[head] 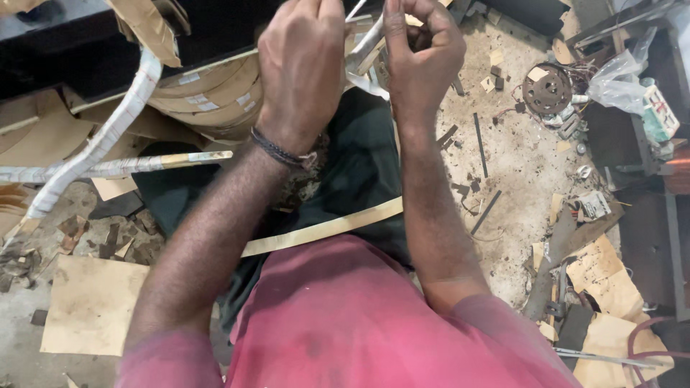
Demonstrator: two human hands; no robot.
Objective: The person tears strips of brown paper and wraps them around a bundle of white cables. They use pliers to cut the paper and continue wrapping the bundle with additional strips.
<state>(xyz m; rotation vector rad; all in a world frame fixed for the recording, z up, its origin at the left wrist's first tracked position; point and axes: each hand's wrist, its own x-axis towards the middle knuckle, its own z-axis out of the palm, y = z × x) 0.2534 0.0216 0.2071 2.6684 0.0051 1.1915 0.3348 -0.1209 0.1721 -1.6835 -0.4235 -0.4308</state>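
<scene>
We look down on both hands raised close together near the top of the view. Our left hand (302, 68) is curled shut, its grip closed over the near end of a white tape-wrapped strip (366, 44) (the fingers themselves are hidden behind the knuckles, so we cannot tell how tightly). Our right hand (420, 61) pinches the same strip from the other side, thumb and forefinger closed on it, with a loose tail of white tape hanging just below.

As for progress, we judge the wrapping partly done. A long curved piece bound in white tape (100, 140) lies to the left, and a straight bar (118, 167) beside it is taped for most of its length, with a bare yellowish end showing. A plain tan strip (323, 228) lies across our lap, unwrapped. A stack of tan curved pieces (208, 97) sits behind the left wrist, bare too.

Few containers show. A clear plastic bag (622, 79) lies at the upper right, near a round brown rotor-like part (548, 88) with wires; what the bag holds is unclear. Tan card sheets (90, 305) and small scraps lie scattered over the dusty concrete floor (517, 158).
</scene>
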